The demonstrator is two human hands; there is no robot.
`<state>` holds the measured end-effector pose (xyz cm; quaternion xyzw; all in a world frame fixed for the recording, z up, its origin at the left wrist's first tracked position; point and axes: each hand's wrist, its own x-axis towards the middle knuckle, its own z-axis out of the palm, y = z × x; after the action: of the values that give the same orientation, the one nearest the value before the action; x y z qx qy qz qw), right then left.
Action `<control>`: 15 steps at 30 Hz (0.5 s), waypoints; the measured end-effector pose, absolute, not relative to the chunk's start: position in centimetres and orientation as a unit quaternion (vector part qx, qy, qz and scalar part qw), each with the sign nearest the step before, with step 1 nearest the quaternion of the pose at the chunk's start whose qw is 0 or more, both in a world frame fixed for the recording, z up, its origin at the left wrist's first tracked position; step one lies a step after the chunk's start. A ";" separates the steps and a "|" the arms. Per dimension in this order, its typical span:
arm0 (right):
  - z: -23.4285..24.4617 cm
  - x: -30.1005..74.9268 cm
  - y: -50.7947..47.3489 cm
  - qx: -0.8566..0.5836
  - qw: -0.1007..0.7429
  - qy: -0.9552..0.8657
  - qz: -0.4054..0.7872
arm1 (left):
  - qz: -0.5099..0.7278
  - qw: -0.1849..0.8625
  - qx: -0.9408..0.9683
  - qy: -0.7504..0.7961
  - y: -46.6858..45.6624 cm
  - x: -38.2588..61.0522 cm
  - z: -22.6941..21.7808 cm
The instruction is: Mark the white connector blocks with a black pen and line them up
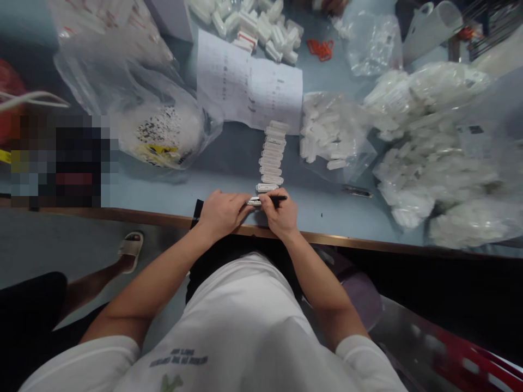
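At the front edge of the table, my left hand (223,213) is closed, its fingertips pinching a small white plastic piece (254,201) with a row of dark marks along it. My right hand (283,213) is closed around a slim black pen-like tool (280,197), whose tip end is at the piece; the exact tip is too small to make out. Just beyond my fingers lies a white plastic piece (267,188) of similar shape. Behind it, a column of similar white pieces (271,162) runs away from me up to a printed sheet (278,90).
A clear bag with dark specks and a yellow patch (159,136) sits left. Bags of white parts (327,128) and a bigger bagged heap (433,158) stand right. Loose white parts (265,27) and orange pieces (321,49) lie behind. A slim tool (357,190) rests right. Another person's foot (131,253) shows left.
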<state>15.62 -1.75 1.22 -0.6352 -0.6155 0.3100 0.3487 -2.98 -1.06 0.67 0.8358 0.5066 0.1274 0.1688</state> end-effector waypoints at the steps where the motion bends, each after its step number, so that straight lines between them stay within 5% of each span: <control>1: 1.2 15.6 -1.8 -0.634 0.350 -0.614 0.312 | 0.128 0.172 0.835 0.507 -1.1 -3.0 0.6; 15: 1.2 15.6 -1.6 -0.606 0.326 -0.673 0.270 | 0.122 0.173 0.837 0.504 -1.0 -3.1 0.7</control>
<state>15.58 -1.57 1.24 -0.6063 -0.6733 0.2698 0.3260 -3.08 -1.03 0.73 0.8374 0.5039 0.1223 0.1732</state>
